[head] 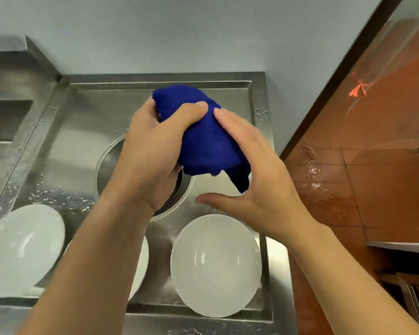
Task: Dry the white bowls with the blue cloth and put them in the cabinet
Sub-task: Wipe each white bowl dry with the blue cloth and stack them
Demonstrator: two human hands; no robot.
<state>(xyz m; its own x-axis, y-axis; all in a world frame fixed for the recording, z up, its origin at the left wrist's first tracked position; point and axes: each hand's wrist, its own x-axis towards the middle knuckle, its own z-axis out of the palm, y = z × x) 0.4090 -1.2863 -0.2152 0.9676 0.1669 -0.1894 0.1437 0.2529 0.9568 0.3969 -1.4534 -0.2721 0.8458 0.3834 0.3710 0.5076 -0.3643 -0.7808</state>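
Note:
I hold a bunched dark blue cloth (203, 139) above the steel counter (65, 146). My left hand (153, 151) grips the cloth from the left, thumb across its top. My right hand (254, 170) lies flat against the cloth's right side, with the thumb spread apart below it. I cannot tell whether anything is wrapped inside the cloth. Three white bowls stand on the counter's near edge: one at the left (22, 250), one in the middle (140, 267) mostly hidden by my left forearm, and one at the right (215, 264).
A round hole (107, 165) is cut into the counter under my hands. Water drops cover the steel. A sink basin (5, 119) lies at the far left. Wet orange floor tiles (373, 165) run along the right, with a shelf edge (402, 247) at the lower right.

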